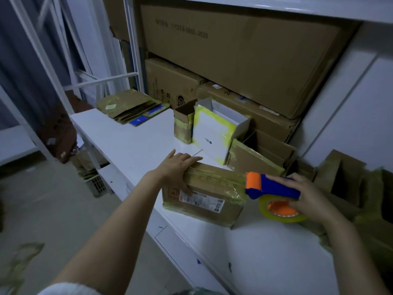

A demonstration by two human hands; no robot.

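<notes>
Left hand (177, 167): fingers straight and laid flat on the top left corner of the box (210, 188), thumb down on its labelled near side.
Right hand (310, 196): curled round the blue handle of the dispenser (270, 188), at the lower right of the frame.
Dispenser: its orange head touches the right end of the box top. The tape roll (280, 211) hangs under the handle, just beside the box's right side.
Box: brown cardboard, closed and wrapped in glossy tape, with a printed label facing the person. It lies near the front edge of the surface (131, 141), between the two hands.
Surface: white, running from the upper left to the lower right. Behind the box stand a white box (212, 137) with yellow-taped edges, open at the top, a small open carton (182, 126) touching its left side, and a taped brown carton (253, 158) to its right. Flattened cartons (129, 107) lie at the far left end.
Back: large cartons (234, 52) are stacked under a white shelf (319, 5) in the upper part of the frame.
Right edge: more open taped cartons (344, 177).
Room: dim, with a grey floor (53, 209) on the left, a white metal frame (102, 81) in the upper left, and a white basket (97, 186) below the surface.
</notes>
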